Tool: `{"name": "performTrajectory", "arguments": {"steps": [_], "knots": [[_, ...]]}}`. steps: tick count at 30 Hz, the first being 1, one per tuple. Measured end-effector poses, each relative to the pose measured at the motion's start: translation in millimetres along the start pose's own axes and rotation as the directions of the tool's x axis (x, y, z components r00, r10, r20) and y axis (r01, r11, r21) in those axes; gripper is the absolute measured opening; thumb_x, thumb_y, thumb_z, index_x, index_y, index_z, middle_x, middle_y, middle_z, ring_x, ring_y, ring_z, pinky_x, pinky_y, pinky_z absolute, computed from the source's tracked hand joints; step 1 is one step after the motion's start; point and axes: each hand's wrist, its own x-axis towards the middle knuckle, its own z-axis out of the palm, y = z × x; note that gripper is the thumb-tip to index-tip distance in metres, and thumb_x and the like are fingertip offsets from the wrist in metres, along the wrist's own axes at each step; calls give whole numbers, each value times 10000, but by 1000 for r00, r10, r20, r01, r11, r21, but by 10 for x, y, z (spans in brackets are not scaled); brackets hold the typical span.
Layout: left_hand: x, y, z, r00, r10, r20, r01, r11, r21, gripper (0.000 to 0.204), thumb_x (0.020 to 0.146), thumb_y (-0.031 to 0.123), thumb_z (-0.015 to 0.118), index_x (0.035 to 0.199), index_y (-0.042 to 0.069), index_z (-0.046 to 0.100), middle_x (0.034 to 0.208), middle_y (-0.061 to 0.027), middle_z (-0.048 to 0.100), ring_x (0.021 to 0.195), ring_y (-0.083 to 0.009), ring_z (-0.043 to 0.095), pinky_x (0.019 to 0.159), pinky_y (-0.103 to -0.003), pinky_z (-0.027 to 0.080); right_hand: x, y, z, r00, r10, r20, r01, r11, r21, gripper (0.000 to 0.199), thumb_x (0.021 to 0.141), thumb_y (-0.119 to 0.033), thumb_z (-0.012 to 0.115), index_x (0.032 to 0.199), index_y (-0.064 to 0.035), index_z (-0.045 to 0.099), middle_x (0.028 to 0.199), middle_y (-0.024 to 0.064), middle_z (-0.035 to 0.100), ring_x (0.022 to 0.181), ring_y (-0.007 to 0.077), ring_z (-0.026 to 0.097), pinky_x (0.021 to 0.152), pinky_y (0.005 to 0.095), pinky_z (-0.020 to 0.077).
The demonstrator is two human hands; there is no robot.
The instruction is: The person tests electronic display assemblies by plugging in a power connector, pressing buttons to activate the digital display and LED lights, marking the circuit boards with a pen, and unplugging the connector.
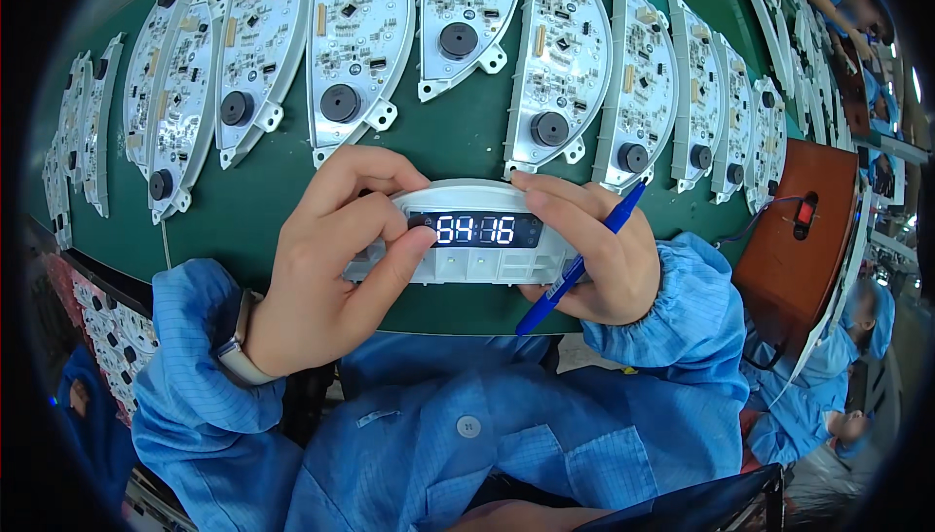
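Between my two hands is a white curved display module (477, 264), held up over the green mat with its lit digit window facing me. My left hand (341, 250) grips its left end, the thumb pressed at the left edge of the dark window and the fingers bent over the top. My right hand (609, 250) closes round its right end, fingers along the top and behind. A blue pen (581, 257) lies slantwise across the right hand, tucked between the fingers. The back of the module is hidden.
Several white half-moon circuit boards with round black buzzers, such as one board (355, 45), stand in a curved row along the green table (467, 133). A brown box (794, 250) with a red switch sits at the right. People in blue (828, 376) are beyond it.
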Motion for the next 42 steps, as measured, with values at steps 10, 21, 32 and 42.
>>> {"name": "performTrajectory", "arguments": {"steps": [10,21,32,42], "knots": [[22,-7,-16,999,28,28,-29,998,48,171,841,2,630,746,-4,488,1068,-182,537,896,-233,562,785,-321,452,30,-13,-38,997,42,62,-41,999,-7,727,590,-97,775,1254,47,516,1228,246,581,699,257,559,641,360,497],[32,5,-5,999,-29,23,29,999,17,177,850,10,626,742,-4,487,1048,-180,541,867,-232,562,778,-319,455,20,-3,-10,999,15,42,-14,1000,-24,695,612,-100,752,1254,44,525,1218,258,583,693,252,575,622,352,499],[9,7,-4,999,-51,4,50,999,12,185,830,7,648,717,0,502,1043,-171,558,887,-224,574,792,-308,457,22,-54,-63,988,82,132,-75,995,-62,741,677,-140,829,1304,-53,445,1249,270,572,789,298,640,645,358,506],[-13,12,2,993,-114,-22,113,993,-37,192,805,5,690,703,11,527,1060,-167,577,919,-213,594,808,-307,465,32,-19,-24,998,3,56,0,998,-58,663,609,-105,734,1226,51,546,1208,268,587,670,237,562,598,345,498]]}}
